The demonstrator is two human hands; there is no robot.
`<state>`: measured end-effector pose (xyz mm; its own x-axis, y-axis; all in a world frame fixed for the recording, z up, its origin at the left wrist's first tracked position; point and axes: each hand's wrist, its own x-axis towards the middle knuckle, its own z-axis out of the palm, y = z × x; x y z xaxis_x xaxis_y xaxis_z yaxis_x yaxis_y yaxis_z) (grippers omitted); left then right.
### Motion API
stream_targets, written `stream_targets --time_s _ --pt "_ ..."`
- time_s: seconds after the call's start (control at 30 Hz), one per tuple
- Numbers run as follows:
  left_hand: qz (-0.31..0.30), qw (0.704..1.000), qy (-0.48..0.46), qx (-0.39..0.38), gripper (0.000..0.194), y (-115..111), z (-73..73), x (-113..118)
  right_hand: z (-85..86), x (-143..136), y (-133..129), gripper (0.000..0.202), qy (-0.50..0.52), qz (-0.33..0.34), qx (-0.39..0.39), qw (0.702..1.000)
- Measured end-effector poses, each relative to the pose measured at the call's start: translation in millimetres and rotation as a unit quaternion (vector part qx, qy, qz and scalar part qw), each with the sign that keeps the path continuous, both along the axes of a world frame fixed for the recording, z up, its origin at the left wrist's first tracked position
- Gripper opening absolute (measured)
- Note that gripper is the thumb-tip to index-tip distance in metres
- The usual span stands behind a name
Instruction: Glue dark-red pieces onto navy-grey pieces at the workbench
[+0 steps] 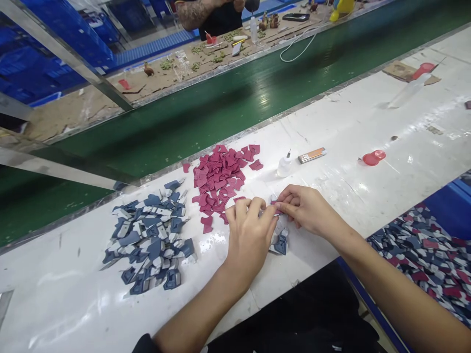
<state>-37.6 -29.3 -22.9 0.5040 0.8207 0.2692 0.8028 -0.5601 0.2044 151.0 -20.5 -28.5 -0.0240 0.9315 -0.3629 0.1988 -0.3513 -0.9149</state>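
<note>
Watching the right hand at close work: we are seeing its thumb and fingers pinching a small crimson piece just above the tabletop, near the front edge. The left hand is arching over from the other side, fingers curled, tips meeting near that piece; its grip is hiding from us, so we are not telling whether it is holding anything. Blue-and-grey parts are lying just under the hands. A crimson pile is spreading beyond the left hand, a blue-and-grey pile further left; a needle-tipped bottle is standing upright beyond the hands, near an orange-labelled box. Mixed pieces are lying below, right of the tabletop. We are judging the step as lining up or joining small parts; the next move, we are reckoning, is calling for a steady pinch and careful edge alignment.
</note>
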Motion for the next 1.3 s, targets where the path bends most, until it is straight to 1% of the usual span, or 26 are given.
stream_targets --time_s 0.1,0.17,0.23,0.33,0.43,0.53,0.6,0.7,0.77,0.9,0.97,1.03,1.1,1.2,1.23,1.3 --pt "-0.025 0.998 0.016 0.055 0.012 -2.9 -0.4 1.4 1.5 0.7 1.6 0.016 0.005 -0.001 -0.028 1.0" --pt "-0.034 0.997 0.026 0.071 0.015 -2.5 -0.9 1.6 4.8 0.5 3.8 0.013 -0.009 0.006 -0.032 0.999" --pt "-0.044 0.996 0.036 0.072 0.015 -0.9 -1.2 1.0 9.4 -0.8 7.3 0.015 -0.041 0.015 -0.022 0.999" --pt "-0.065 0.995 0.042 0.063 0.024 1.6 -2.2 -0.5 14.8 -4.7 13.7 0.027 -0.107 0.027 -0.023 0.994" --pt "-0.08 0.994 0.031 0.06 0.03 2.5 -3.8 -0.5 13.7 -8.0 18.5 0.032 -0.144 0.04 -0.033 0.988" --pt "-0.087 0.994 0.026 0.065 0.034 2.5 -3.6 1.8 9.8 -7.7 20.4 0.032 -0.149 0.053 -0.006 0.987" --pt "-0.088 0.993 0.026 0.069 0.034 2.8 -1.5 3.8 9.2 -4.7 20.7 0.032 -0.133 0.066 -0.008 0.989" --pt "-0.089 0.993 0.028 0.073 0.03 3.1 2.7 5.5 11.6 1.7 21.0 0.029 -0.053 0.094 -0.079 0.991" --pt "-0.089 0.993 0.032 0.074 0.027 2.0 4.2 4.9 13.1 4.5 21.1 0.027 -0.011 0.1 -0.113 0.988" --pt "-0.09 0.993 0.047 0.057 0.021 -4.3 4.3 0.7 11.9 1.7 20.1 0.027 -0.018 0.08 -0.11 0.991" --pt "-0.092 0.993 0.057 0.047 0.025 -6.6 5.5 -1.1 11.2 -1.3 19.3 0.029 -0.023 0.076 -0.104 0.991" --pt "-0.094 0.993 0.068 0.036 0.03 -6.5 8.3 -2.3 11.6 -2.7 18.5 0.028 -0.04 0.072 -0.082 0.993" --pt "-0.096 0.992 0.074 0.025 0.03 -4.2 11.6 -3.2 13.0 -1.7 17.7 0.026 -0.05 0.072 -0.066 0.994" --pt "-0.098 0.993 0.069 0.005 0.024 -0.3 15.6 -5.4 14.8 3.7 16.4 0.021 -0.009 0.094 -0.101 0.99" --pt "-0.097 0.993 0.064 -0.002 0.025 0.1 16.5 -6.5 14.9 5.7 15.8 0.02 0.005 0.101 -0.114 0.988" --pt "-0.092 0.994 0.061 -0.022 0.031 -2.0 17.9 -9.5 13.9 8.6 14.3 0.018 0.006 0.1 -0.117 0.988"
